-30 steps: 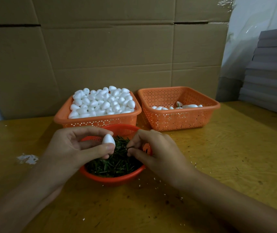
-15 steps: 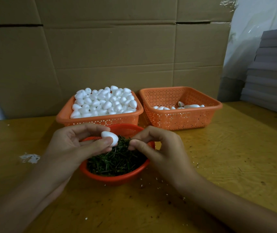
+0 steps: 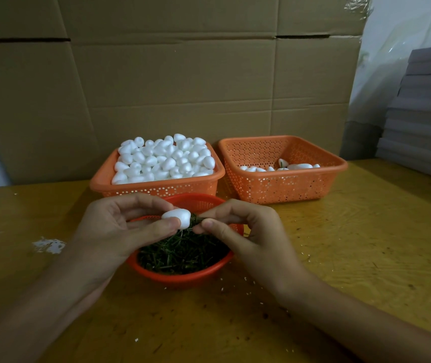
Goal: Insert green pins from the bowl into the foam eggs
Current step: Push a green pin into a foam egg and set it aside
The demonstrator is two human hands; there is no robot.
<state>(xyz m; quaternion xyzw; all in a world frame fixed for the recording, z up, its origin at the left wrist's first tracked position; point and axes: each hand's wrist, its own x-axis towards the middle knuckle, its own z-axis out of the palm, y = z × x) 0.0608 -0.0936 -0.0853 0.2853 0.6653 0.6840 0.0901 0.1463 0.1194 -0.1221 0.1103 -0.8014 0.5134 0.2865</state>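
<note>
Backed by a cardboard wall [image 3: 172, 87]; all set out on a yellow tabletop [image 3: 366, 244]. Far side, two orange baskets side by side: left basket [image 3: 156, 189] heaped with bare foam eggs [image 3: 164, 158], likely the stock to draw from; right basket [image 3: 287, 189] with just a few eggs, one showing green, probably the done pile. Nearer, just in front of the left basket, a round orange bowl [image 3: 183, 276] full of green pins [image 3: 183, 252], parked under both hands for short reaches. Left hand [image 3: 109, 229]: grip clamped on the held egg [image 3: 177, 217], thumb below, fingers above, one end turned toward the other hand as a target. Right hand [image 3: 251, 231]: grip pinched together on a single pin [image 3: 196, 220], tip at or in the egg's end; depth not readable. Judged mid-insertion. Done over the bowl, presumably so a dropped pin falls back in.
</note>
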